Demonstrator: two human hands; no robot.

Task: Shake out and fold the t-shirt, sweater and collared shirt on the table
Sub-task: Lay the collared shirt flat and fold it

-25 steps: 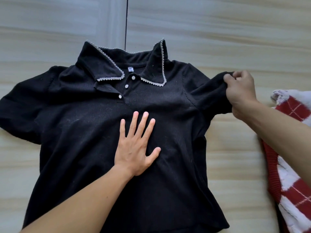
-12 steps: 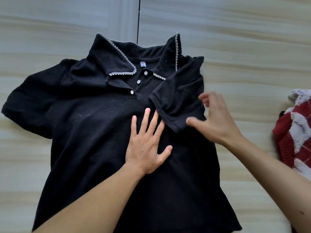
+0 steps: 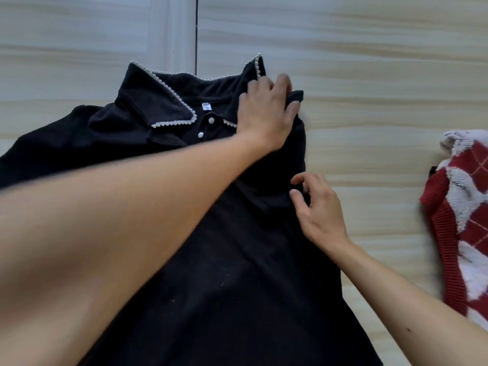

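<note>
**A:** how far along?

**B:** early. The collared shirt [image 3: 237, 286] lies on the table [image 3: 369, 75], one sleeve [image 3: 272, 186] tucked in. The left hand [image 3: 266, 112] grips its shoulder and the right hand [image 3: 319, 215] pinches the sleeve. The sweater [image 3: 462, 220] sits unfolded nearby, no t-shirt visible.

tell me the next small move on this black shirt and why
Probably pinch the side edge with the right hand and fold that side of the collared shirt inward. The left hand holds the folded-in sleeve at the shoulder, and the right hand's curled fingers sit at the edge just below, so the body panel looks next.
</note>
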